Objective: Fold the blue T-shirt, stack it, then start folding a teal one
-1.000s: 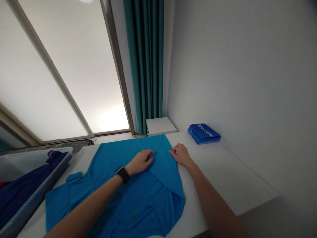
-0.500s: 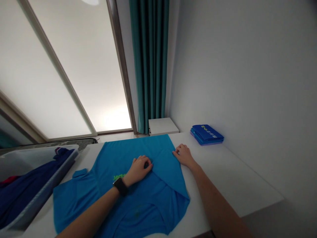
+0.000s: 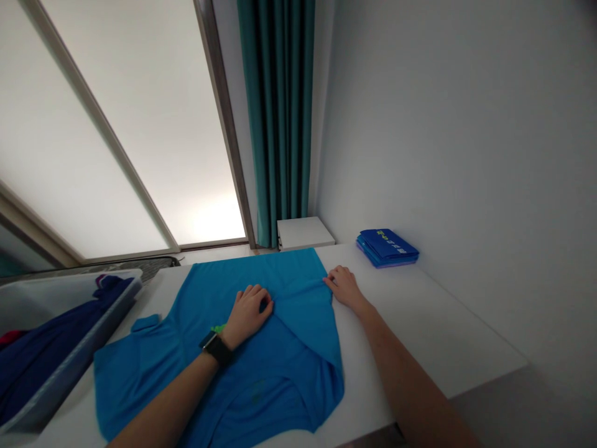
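Observation:
A blue T-shirt (image 3: pixel 289 336) lies spread on the white table, its neckline towards me and its right side folded inward over the body. My left hand (image 3: pixel 249 314), with a black watch (image 3: pixel 216 347) on the wrist, pinches the edge of the folded layer near the middle of the shirt. Some green print shows beside that wrist, mostly covered by it. At the far right edge of the shirt my right hand (image 3: pixel 344 287) is closed, thumb and fingertips gripping the cloth.
On the table's far right, by the wall, rests a stack of folded blue clothes (image 3: pixel 388 246). To the left stands a translucent plastic bin (image 3: pixel 119 311) holding dark blue and red clothes. Behind the white table (image 3: pixel 415 323) are a low white cabinet (image 3: pixel 305 233) and a green curtain (image 3: pixel 282 124).
My left hand has drawn the folded layer slightly left. The shirt's right edge has shifted inward with it, while my right hand keeps hold at the far edge. The view has shifted slightly.

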`<state>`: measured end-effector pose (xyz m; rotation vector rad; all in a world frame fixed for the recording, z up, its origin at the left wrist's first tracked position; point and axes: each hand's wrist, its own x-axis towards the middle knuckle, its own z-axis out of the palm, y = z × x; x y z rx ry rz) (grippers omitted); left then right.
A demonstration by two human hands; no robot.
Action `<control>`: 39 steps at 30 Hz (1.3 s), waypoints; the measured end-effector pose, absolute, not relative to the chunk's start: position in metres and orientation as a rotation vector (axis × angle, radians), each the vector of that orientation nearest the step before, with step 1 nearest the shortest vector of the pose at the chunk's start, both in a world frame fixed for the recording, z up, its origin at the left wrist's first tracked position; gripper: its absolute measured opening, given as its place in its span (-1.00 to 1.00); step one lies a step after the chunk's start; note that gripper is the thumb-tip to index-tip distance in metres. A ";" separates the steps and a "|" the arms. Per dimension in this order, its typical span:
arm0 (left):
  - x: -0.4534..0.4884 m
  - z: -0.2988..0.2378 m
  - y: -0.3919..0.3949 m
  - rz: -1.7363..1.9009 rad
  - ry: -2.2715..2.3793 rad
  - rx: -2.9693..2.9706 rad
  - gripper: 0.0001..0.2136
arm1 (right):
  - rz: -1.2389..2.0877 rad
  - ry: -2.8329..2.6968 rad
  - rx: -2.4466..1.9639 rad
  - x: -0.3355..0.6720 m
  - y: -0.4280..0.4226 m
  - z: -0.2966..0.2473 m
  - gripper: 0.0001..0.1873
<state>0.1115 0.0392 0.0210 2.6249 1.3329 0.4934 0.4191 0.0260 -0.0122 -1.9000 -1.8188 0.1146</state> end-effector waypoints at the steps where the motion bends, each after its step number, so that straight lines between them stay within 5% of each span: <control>1: 0.111 0.019 0.040 0.502 1.327 2.628 -0.80 | 0.128 -1.802 -1.881 0.421 0.026 -0.012 -0.79; 26: 0.109 0.025 0.033 0.611 1.260 2.685 -0.83 | 0.075 -1.825 -1.974 0.424 0.022 -0.017 -0.87; 39: 0.194 0.063 -0.056 0.428 0.027 3.298 -0.91 | 0.050 -1.845 -1.994 0.423 0.021 -0.015 -0.86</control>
